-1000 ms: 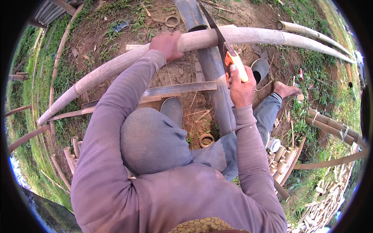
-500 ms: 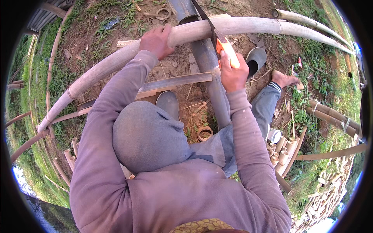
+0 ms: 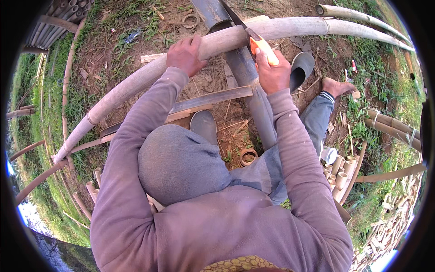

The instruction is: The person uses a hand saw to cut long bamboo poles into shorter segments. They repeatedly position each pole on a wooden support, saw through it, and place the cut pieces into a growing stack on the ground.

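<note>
The left hand (image 3: 186,55) grips a pale pole (image 3: 224,41) lying across a dark tube (image 3: 244,70). On the pole's near side, the right hand (image 3: 274,73) grips a saw (image 3: 260,44), its blade (image 3: 234,15) crossing the pole.

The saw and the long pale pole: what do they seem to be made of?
Saw blade: dark, thin and flat, likely metal.
Saw handle: probably smooth plastic, given its bright orange colour.
Long pale pole: looks like bamboo, dull and dry, judging by the ringed joints.

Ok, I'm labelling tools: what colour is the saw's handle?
Saw handle: orange and pale cream, head view.
</note>
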### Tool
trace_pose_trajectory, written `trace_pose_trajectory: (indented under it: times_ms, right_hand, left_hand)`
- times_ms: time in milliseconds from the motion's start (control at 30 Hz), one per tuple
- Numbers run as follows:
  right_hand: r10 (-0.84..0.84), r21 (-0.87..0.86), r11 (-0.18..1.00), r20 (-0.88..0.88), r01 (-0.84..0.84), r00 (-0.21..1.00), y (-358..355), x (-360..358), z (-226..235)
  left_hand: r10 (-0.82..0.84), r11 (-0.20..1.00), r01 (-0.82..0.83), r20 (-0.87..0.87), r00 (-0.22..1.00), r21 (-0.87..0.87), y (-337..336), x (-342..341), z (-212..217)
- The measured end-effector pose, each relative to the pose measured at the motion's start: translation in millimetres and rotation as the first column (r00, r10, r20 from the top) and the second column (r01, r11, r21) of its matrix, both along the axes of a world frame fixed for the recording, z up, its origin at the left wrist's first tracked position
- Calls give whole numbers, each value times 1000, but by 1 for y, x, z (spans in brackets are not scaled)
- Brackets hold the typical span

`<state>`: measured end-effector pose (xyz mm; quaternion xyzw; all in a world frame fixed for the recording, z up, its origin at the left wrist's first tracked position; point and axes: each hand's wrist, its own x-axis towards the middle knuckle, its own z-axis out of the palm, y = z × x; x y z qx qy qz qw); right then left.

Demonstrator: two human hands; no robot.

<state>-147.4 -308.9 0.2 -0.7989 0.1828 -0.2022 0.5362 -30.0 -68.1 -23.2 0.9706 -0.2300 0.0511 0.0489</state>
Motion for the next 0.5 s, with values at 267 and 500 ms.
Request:
trace_pose_trajectory:
  times_ms: [267, 500]
  right_hand:
    - [94, 107, 990, -11, -92, 996, 4, -20, -12]
    - [56, 179, 982, 69, -67, 996, 7, -30, -20]
  left_hand:
    - [-13, 998, 13, 1, 1000, -57, 16, -6, -6]
    - [-23, 989, 66, -293, 956, 135, -18, 14, 22]
